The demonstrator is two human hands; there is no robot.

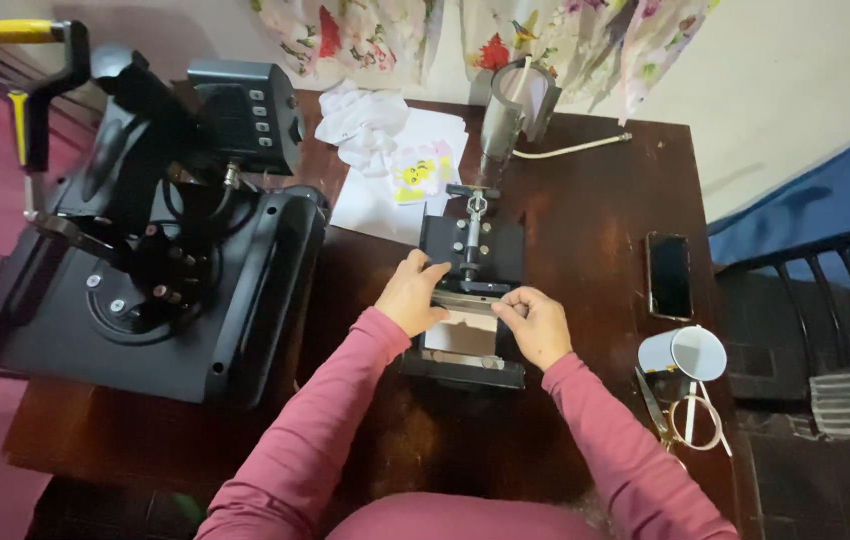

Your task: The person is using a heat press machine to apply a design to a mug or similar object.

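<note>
A small black clamp-style press [473,250] stands in the middle of the dark wooden table [585,210], with a pale sheet [462,335] lying in its lower opening. My left hand [412,293] grips the left side of the press at its metal bar. On the right end of that bar my right hand [535,322] pinches with its fingers. Both arms wear dark pink sleeves.
A large black heat press machine [160,245] with a yellow-tipped handle fills the table's left. White papers and cloth [385,150] lie behind, beside a grey cylindrical mug clamp [510,110]. A phone [669,275], white mug [690,352] and scissors [670,415] sit right.
</note>
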